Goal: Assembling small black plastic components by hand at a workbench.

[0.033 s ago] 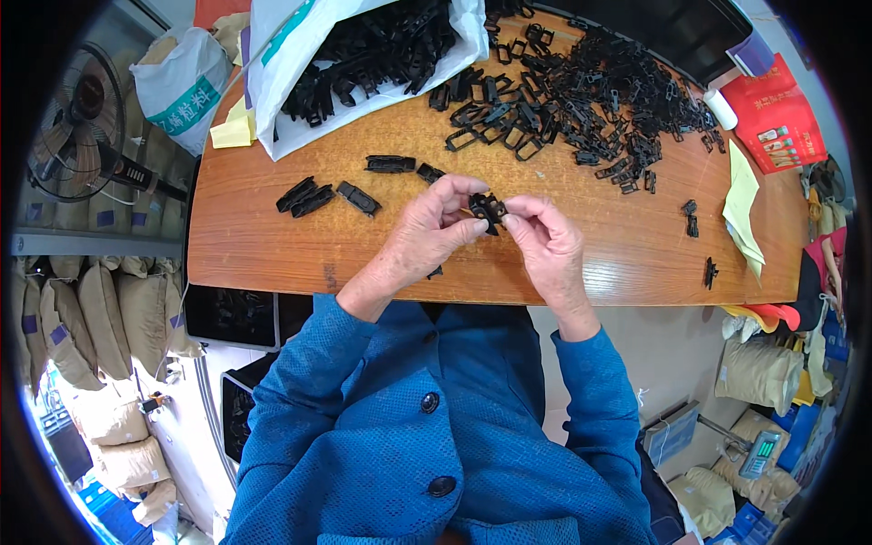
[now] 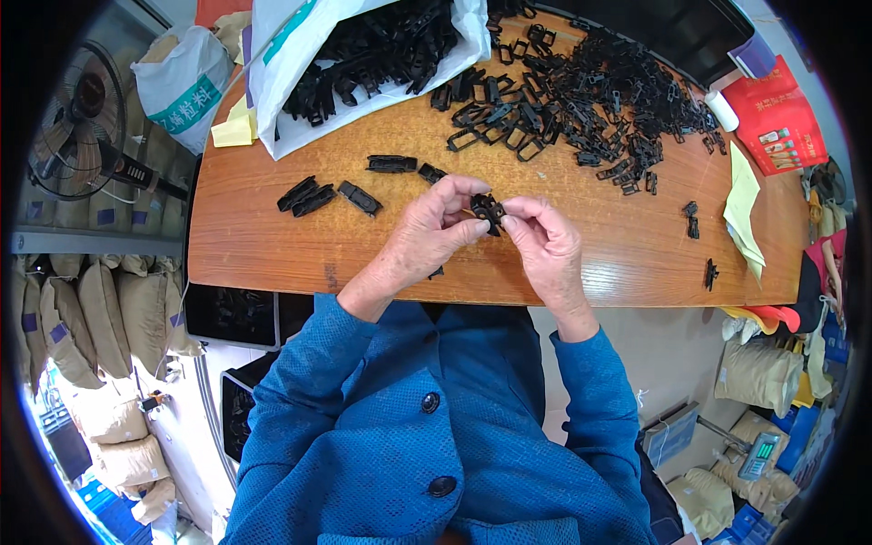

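Between my hands, just above the wooden table (image 2: 618, 245), is a small black plastic part (image 2: 488, 210). My left hand (image 2: 434, 222) is closed, thumb and fingers gripping its left side. The fingertips of my right hand (image 2: 548, 238) pinch its right edge. Fingers cover some of the part, so its full shape is hidden. To the left of my hands lie several longer black plastic pieces, among them a single one (image 2: 360, 198), a side-by-side pair (image 2: 306, 196) and one farther back (image 2: 391, 163). Another (image 2: 431, 173) shows just behind my left hand.
A white sack (image 2: 300, 141) full of black parts lies open at the back left. Loose black frames (image 2: 581, 100) are heaped at the back right. Two small black pieces (image 2: 692, 221) and yellow paper (image 2: 743, 209) lie on the right. A fan (image 2: 86, 95) stands left of the table.
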A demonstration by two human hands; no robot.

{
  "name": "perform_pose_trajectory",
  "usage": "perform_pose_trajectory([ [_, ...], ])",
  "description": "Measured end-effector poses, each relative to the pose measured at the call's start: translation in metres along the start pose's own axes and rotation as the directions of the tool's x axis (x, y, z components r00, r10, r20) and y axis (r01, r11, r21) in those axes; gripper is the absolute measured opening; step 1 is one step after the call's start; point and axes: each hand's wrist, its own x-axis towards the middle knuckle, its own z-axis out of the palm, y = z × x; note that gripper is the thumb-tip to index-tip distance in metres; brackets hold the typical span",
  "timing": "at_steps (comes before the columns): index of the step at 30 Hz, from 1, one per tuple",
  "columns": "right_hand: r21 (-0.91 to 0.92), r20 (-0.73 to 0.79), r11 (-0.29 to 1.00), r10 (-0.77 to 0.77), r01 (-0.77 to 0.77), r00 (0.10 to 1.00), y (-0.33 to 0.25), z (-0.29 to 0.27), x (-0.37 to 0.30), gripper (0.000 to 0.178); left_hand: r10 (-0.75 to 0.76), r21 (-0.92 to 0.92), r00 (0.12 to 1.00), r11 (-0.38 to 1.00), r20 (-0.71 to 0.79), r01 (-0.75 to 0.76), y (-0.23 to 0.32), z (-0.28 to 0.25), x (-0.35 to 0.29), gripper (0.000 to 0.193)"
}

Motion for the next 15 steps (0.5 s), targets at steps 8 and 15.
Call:
perform_pose_trajectory([
  [8, -0.275, 0.036, 0.948, -0.155, 0.159, 0.987, -0.006, 0.012, 0.012, 0.016, -0.062, 0.081, 0.993, 0.994, -0.099, 0.07, 0.004, -0.002, 0.002, 0.035],
  [15, -0.291, 0.057, 0.932, -0.207, 0.214, 0.977, -0.015, 0.029, 0.022, 0.022, -0.068, -0.004, 0.974, 0.998, -0.217, 0.069, -0.002, -0.009, 0.007, 0.031],
])
